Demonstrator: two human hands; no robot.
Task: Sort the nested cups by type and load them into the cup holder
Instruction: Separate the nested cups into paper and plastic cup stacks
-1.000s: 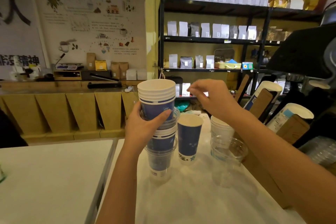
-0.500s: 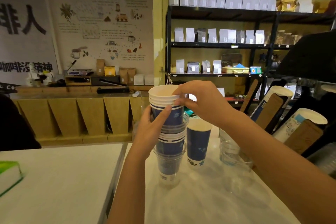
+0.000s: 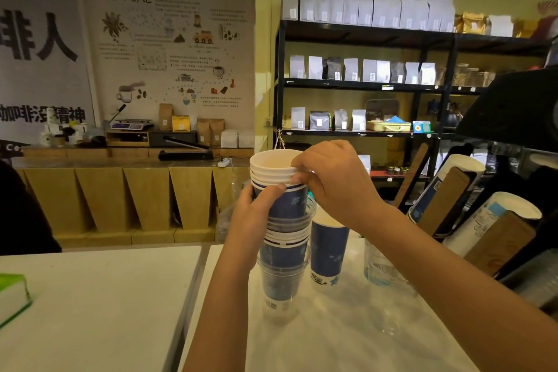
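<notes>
Left hand [image 3: 256, 214] grips the mixed stack [image 3: 282, 238] standing on the surface [image 3: 332, 335]; right hand [image 3: 335, 181] pinches the top paper cup's rim [image 3: 271, 164]. Separating seems underway; next, lift that cup free while steadying the stack.

Nested cup stack [image 3: 282, 238] on table [image 3: 347, 338], centre. Left hand [image 3: 256, 214] on stack's 9 o'clock side; right hand [image 3: 335, 181] at top rim, 3 o'clock side. Single paper cup [image 3: 328, 254] just beside stack at 3 o'clock. Clear plastic cups [image 3: 382, 269] further toward 3 o'clock. Cup holder [image 3: 480, 205] at table's 2 o'clock edge. Book [image 3: 13, 293] on second table [image 3: 96, 305], 9 o'clock. Shelf rack [image 3: 362, 84] behind, 1 o'clock.
</notes>
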